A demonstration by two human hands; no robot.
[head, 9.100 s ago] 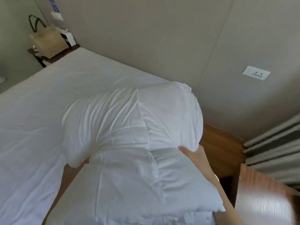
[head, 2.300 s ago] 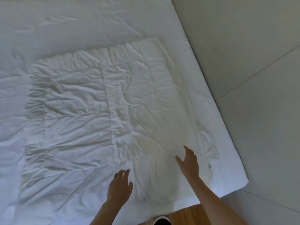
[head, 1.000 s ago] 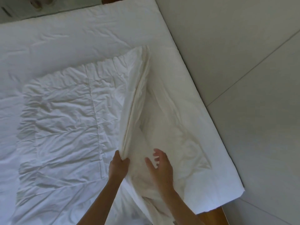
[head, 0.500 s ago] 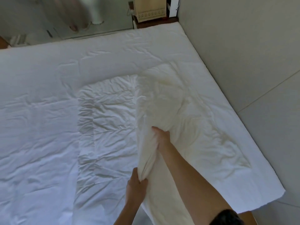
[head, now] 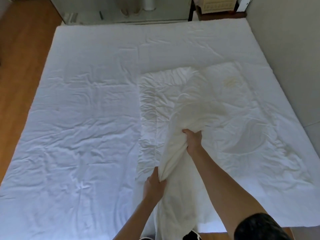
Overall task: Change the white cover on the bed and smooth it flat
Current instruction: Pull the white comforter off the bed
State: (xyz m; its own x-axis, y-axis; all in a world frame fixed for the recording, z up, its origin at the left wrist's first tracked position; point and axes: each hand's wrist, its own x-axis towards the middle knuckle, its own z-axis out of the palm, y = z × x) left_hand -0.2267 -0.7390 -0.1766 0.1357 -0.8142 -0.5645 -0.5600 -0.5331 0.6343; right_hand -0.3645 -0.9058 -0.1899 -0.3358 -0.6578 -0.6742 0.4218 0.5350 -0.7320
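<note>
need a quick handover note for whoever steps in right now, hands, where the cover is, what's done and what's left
Left hand grips the near end of the bunched white cover.
Right hand grips the same fold farther up.
The cover is lifted in a ridge over the right half of the bed; its far part lies crumpled there.
Done: cover is on the bed.
Left: spread it across the whole bed and smooth it flat.

My right hand (head: 193, 140) now grips the white cover (head: 183, 129) farther up; my left hand (head: 154, 185) has gathered more fabric.
</note>
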